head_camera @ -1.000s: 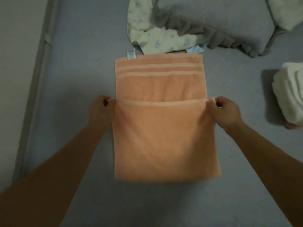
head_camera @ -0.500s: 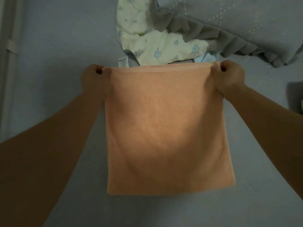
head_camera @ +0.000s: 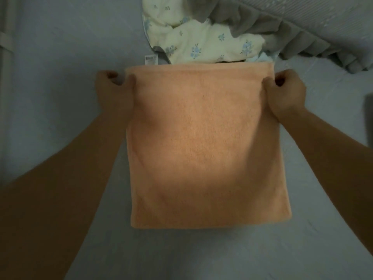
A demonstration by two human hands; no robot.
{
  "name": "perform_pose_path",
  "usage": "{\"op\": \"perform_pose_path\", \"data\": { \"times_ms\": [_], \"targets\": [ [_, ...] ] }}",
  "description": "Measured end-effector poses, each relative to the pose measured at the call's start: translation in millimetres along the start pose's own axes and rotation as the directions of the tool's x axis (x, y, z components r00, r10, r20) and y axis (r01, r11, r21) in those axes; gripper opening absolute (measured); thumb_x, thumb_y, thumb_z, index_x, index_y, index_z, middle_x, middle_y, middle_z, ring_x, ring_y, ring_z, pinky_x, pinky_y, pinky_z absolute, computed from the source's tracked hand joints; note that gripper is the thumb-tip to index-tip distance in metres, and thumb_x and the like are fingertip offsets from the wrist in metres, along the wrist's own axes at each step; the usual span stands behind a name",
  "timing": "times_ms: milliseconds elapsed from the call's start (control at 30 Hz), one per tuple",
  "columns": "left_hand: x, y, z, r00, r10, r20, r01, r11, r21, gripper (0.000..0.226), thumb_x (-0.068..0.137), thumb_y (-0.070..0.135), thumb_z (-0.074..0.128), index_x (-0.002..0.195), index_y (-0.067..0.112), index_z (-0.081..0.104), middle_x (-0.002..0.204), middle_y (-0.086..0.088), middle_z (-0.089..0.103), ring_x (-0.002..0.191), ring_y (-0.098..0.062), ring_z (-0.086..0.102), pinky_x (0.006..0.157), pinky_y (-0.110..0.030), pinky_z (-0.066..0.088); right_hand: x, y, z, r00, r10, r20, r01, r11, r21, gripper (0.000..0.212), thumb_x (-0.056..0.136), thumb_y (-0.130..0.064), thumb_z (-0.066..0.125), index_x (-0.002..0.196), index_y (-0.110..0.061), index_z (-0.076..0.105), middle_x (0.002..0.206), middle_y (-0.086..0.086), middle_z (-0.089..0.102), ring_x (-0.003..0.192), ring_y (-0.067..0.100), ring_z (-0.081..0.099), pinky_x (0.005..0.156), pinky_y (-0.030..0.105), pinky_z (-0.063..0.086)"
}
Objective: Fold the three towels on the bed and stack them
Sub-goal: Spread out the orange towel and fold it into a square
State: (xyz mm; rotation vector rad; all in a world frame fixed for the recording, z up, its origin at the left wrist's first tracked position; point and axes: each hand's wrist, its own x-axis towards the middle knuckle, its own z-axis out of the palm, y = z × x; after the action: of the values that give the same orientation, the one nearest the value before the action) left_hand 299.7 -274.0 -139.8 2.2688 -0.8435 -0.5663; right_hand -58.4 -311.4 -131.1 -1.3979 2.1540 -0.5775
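An orange towel [head_camera: 205, 146] lies folded in half on the grey bed sheet [head_camera: 60, 77], forming a near-square. Its near edge has been laid onto the far edge. A white label [head_camera: 151, 60] sticks out at the far left corner. My left hand [head_camera: 114, 89] pinches the towel's far left corner. My right hand [head_camera: 286, 93] pinches the far right corner. Both hands rest low on the sheet. No other towel is in view.
A pale floral cloth [head_camera: 201, 43] lies bunched just beyond the towel. A grey ruffled pillow or blanket [head_camera: 292, 33] runs across the far right. The bed's left edge [head_camera: 6, 47] shows as a light strip.
Both hands carried the towel's near edge away from me and laid it on the far edge, hiding the striped band. The view shifted, and the white towel at right left the frame.
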Motion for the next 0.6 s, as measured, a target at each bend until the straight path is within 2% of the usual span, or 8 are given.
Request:
{"op": "perform_pose_path", "data": {
  "times_ms": [67, 100, 167, 233, 367, 467, 533, 600],
  "targets": [
    [-32, -11, -10, 0.999, -0.052, 0.004, 0.052, 0.998, -0.025, 0.048, 0.083, 0.047, 0.065, 0.116, 0.014, 0.055, 0.106, -0.002, 0.063, 0.092, -0.015, 0.058, 0.081, -0.023, 0.045, -26, 11, -6, 0.999, 0.040, 0.021, -0.041, 0.998, 0.047, 0.027, 0.091, -0.041, 0.055, 0.108, -0.019, 0.057, 0.087, -0.012, 0.055, 0.073, 0.002, 0.051, 0.062, 0.014, 0.032],
    [-51, -19, -17, 0.997, -0.071, 0.024, 0.072, 0.997, -0.027, 0.041, 0.085, 0.049, 0.064, 0.109, 0.017, 0.056, 0.100, 0.000, 0.063, 0.086, -0.013, 0.058, 0.075, -0.023, 0.044, -43, 19, -12, 0.997, 0.067, 0.039, -0.069, 0.996, 0.057, 0.027, 0.089, -0.044, 0.055, 0.105, -0.022, 0.057, 0.084, -0.014, 0.055, 0.072, 0.002, 0.051, 0.064, 0.016, 0.035],
    [-92, -43, -35, 0.992, -0.078, 0.104, 0.074, 0.996, 0.041, 0.031, 0.086, 0.051, 0.062, 0.086, 0.021, 0.055, 0.075, 0.010, 0.056, 0.063, -0.005, 0.049, 0.054, -0.021, 0.036, -83, 41, -24, 0.987, 0.125, 0.097, -0.129, 0.991, 0.030, 0.026, 0.088, -0.047, 0.055, 0.097, -0.023, 0.059, 0.080, -0.011, 0.059, 0.076, 0.010, 0.055, 0.070, 0.022, 0.036],
    [-135, -75, -58, 0.968, -0.115, 0.224, 0.093, 0.990, 0.107, 0.039, 0.086, 0.048, 0.062, 0.071, 0.014, 0.052, 0.061, 0.010, 0.048, 0.053, -0.004, 0.041, 0.046, -0.026, 0.031, -127, 69, -38, 0.961, 0.180, 0.211, -0.177, 0.984, -0.029, 0.026, 0.090, -0.041, 0.055, 0.094, -0.017, 0.063, 0.082, 0.000, 0.064, 0.081, 0.020, 0.060, 0.070, 0.028, 0.038],
    [-219, -126, -97, 0.915, -0.235, 0.327, 0.221, 0.972, 0.081, 0.036, 0.091, 0.036, 0.061, 0.064, 0.012, 0.057, 0.059, -0.002, 0.053, 0.056, -0.015, 0.046, 0.053, -0.031, 0.036, -204, 107, -69, 0.885, 0.287, 0.366, -0.296, 0.955, -0.033, 0.021, 0.094, -0.026, 0.055, 0.096, -0.009, 0.066, 0.092, 0.011, 0.068, 0.086, 0.029, 0.062, 0.076, 0.039, 0.047],
    [-267, -145, -119, 0.870, -0.335, 0.362, 0.368, 0.930, -0.022, 0.020, 0.094, 0.026, 0.061, 0.081, 0.011, 0.063, 0.074, -0.009, 0.061, 0.070, -0.022, 0.056, 0.065, -0.041, 0.051, -248, 124, -86, 0.820, 0.349, 0.453, -0.400, 0.916, 0.019, 0.023, 0.096, -0.026, 0.055, 0.099, -0.007, 0.066, 0.095, 0.011, 0.067, 0.078, 0.020, 0.059, 0.069, 0.035, 0.047],
    [-292, -156, -132, 0.860, -0.350, 0.372, 0.377, 0.926, -0.001, 0.016, 0.095, 0.024, 0.060, 0.088, 0.010, 0.063, 0.078, -0.010, 0.063, 0.071, -0.024, 0.059, 0.072, -0.048, 0.056, -271, 135, -95, 0.766, 0.378, 0.519, -0.454, 0.891, 0.020, 0.023, 0.098, -0.027, 0.053, 0.102, -0.008, 0.066, 0.096, 0.010, 0.067, 0.080, 0.022, 0.061, 0.073, 0.041, 0.053],
    [-319, -164, -147, 0.861, -0.357, 0.362, 0.361, 0.931, 0.060, 0.020, 0.095, 0.030, 0.059, 0.089, 0.011, 0.063, 0.079, -0.009, 0.065, 0.071, -0.027, 0.062, 0.073, -0.049, 0.055, -293, 147, -106, 0.751, 0.388, 0.534, -0.465, 0.885, 0.010, 0.024, 0.099, -0.027, 0.051, 0.106, -0.008, 0.065, 0.095, 0.010, 0.066, 0.081, 0.025, 0.062, 0.076, 0.045, 0.055]
  ]
}}
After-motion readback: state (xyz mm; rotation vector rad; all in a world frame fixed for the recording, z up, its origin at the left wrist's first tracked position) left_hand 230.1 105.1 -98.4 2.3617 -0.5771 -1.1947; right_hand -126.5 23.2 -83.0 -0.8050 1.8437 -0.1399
